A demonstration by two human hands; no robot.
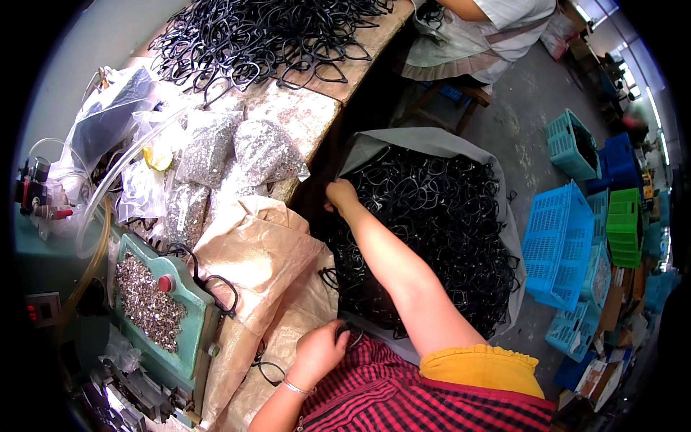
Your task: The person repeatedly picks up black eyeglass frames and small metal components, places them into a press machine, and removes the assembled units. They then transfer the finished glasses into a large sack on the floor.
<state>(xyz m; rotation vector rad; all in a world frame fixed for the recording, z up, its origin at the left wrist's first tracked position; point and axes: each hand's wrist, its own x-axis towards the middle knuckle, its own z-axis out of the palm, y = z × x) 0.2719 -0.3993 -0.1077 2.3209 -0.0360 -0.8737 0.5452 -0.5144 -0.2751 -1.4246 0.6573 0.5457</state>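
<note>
Black spectacle frames (439,230) fill the pale sack (417,139); from afar, I see the right hand (342,194) at its far-left edge, arm (407,277) stretched diagonally across, fingers curled, on what I cannot tell; off the sack's near-left edge, the left hand (320,353) clasps a dark frame (351,333)

Black eyeglass frames (432,230), tangled, heaped in pale open sack (425,138); 1 dark frame (354,334) in left hand (318,354).
</note>
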